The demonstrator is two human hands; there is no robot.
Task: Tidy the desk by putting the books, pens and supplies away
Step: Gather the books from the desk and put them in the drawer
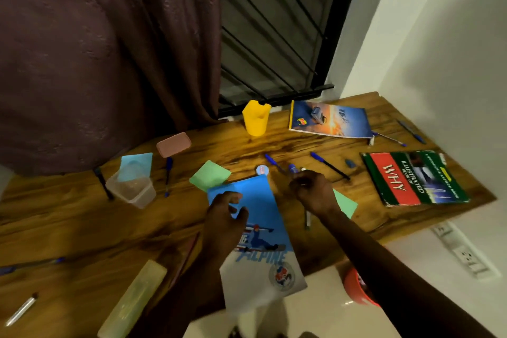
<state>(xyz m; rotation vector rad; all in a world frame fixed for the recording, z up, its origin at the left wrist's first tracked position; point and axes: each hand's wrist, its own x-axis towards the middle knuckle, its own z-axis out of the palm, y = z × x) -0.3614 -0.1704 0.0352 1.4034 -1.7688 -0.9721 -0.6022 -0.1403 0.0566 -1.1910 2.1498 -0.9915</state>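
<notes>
My left hand [225, 214] hovers over the blue "Alpine" notebook [260, 230] with fingers loosely curled, holding nothing. My right hand [311, 189] curls round a blue pen [293, 169] near the desk's middle. More blue pens lie about: one [329, 165] right of my hand, one [168, 175] left, two [411, 130] at the far right. A yellow cup [256, 118] stands at the back. The "WHY" book [414, 177] lies right, another notebook [330, 119] behind it. Green sticky notes [210, 175] lie beside the blue notebook.
A clear plastic tub [131, 186] stands left, with a blue note [137, 164] and a pink eraser box [173, 144] behind it. A pale pencil case [131, 300] lies at the front left. The wooden desk [68, 228] ends at a curtain and window. An orange bowl [356, 287] sits below the edge.
</notes>
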